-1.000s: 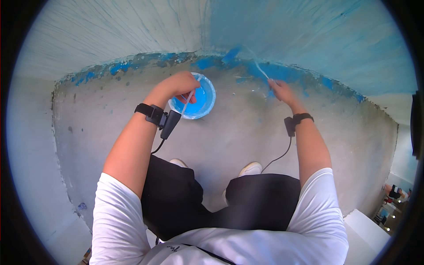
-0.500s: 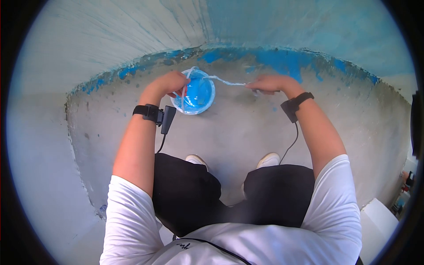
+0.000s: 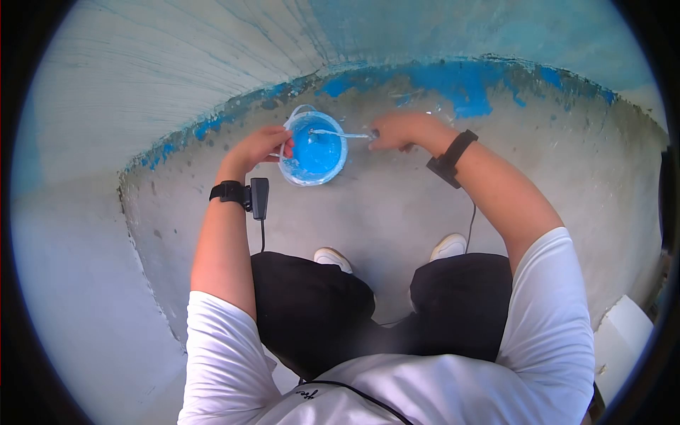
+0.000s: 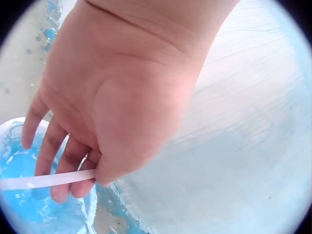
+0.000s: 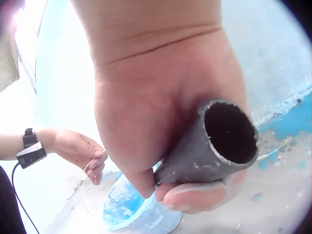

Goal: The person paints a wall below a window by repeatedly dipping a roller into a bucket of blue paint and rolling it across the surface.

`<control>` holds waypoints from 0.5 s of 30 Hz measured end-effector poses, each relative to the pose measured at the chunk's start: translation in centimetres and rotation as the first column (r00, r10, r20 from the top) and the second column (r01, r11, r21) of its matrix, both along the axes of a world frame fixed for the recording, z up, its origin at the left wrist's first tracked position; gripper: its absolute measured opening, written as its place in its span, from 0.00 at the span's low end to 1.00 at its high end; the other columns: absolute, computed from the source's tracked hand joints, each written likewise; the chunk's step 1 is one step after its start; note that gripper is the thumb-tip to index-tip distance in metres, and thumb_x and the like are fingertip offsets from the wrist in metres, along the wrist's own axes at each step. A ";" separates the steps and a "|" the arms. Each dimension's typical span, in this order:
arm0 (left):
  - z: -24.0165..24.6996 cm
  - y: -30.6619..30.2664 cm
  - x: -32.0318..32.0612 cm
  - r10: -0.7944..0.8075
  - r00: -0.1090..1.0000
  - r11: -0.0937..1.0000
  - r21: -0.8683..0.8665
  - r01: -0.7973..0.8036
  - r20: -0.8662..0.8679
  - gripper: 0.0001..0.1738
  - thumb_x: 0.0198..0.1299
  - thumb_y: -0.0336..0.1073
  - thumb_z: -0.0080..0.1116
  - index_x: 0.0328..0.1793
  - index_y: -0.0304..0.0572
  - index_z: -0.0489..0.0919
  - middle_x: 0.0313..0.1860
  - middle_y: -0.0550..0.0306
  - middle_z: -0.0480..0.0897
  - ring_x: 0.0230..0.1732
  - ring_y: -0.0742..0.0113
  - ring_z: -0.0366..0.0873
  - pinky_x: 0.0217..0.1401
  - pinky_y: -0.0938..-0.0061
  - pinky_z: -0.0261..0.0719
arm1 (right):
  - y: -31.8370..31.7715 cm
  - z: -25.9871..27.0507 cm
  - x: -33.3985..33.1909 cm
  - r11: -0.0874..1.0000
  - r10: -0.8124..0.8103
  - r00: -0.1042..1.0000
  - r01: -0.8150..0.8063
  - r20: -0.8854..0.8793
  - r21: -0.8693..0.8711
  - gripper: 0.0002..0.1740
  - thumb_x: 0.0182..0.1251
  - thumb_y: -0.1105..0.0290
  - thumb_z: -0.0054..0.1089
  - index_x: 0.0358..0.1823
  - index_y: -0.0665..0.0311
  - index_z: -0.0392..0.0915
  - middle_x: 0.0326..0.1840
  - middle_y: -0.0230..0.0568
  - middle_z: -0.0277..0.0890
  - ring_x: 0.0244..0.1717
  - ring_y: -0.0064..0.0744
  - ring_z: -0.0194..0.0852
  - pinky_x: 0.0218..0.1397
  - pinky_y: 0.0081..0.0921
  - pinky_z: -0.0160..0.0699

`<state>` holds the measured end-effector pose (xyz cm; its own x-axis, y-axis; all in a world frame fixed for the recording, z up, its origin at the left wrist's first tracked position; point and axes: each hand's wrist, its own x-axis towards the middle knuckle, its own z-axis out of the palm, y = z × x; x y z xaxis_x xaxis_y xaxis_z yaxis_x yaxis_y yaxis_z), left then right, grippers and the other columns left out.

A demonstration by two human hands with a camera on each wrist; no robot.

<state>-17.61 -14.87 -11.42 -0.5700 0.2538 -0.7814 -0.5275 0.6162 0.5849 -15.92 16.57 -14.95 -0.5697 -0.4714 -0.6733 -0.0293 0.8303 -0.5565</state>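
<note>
A white bucket [image 3: 344,154] of blue paint [image 3: 317,154] stands on the floor near the wall. At its left side my left hand [image 3: 263,147] pinches the white strip handle [image 4: 63,179] between thumb and fingers. My right hand [image 3: 405,130] is to the right of the bucket and grips a paint roller by its hollow grey handle [image 5: 187,158]. From that hand the roller's paint-coated rod [image 3: 348,134] reaches left over the rim into the bucket. The roller's far end is down in the paint, mostly hidden.
Behind the bucket rises the wall [image 3: 425,32], pale on the left and bluish on the right. Blue paint [image 3: 464,88] is smeared along the floor's edge there. White shoes [image 3: 333,258] stand on the grey floor [image 3: 382,205]. A cable [image 3: 472,225] hangs from the right wrist camera.
My right hand has come left from near the wall, bringing the roller from the wall's foot into the bucket. My left hand has shifted slightly left, still holding the bucket's handle.
</note>
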 end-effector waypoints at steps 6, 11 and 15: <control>-3.1 -3.2 -0.3 0.132 0.985 0.974 -0.167 -0.150 -0.113 0.16 0.69 0.46 0.45 0.34 0.46 0.77 0.23 0.64 0.77 0.26 0.73 0.75 0.35 0.77 0.73 | -0.9 1.7 -1.1 0.991 0.112 0.993 -0.114 0.022 0.069 0.24 0.66 0.54 0.52 0.31 0.73 0.78 0.22 0.44 0.79 0.18 0.35 0.77 0.24 0.32 0.80; -4.1 -3.1 -0.8 0.070 0.978 0.974 -0.198 -0.110 -0.197 0.18 0.70 0.48 0.43 0.34 0.45 0.77 0.20 0.64 0.76 0.24 0.74 0.74 0.32 0.77 0.71 | -2.5 3.3 -0.4 0.998 0.051 0.984 -0.055 0.171 0.016 0.28 0.71 0.52 0.42 0.22 0.67 0.78 0.16 0.40 0.74 0.18 0.34 0.76 0.22 0.33 0.77; -4.2 -2.5 -0.8 0.046 0.970 0.968 -0.228 -0.102 -0.237 0.20 0.71 0.48 0.43 0.36 0.45 0.78 0.21 0.65 0.76 0.24 0.75 0.74 0.32 0.79 0.71 | -3.8 2.9 -0.2 0.993 0.112 0.968 -0.119 0.226 0.020 0.28 0.72 0.53 0.40 0.22 0.68 0.77 0.17 0.41 0.74 0.18 0.33 0.75 0.21 0.34 0.76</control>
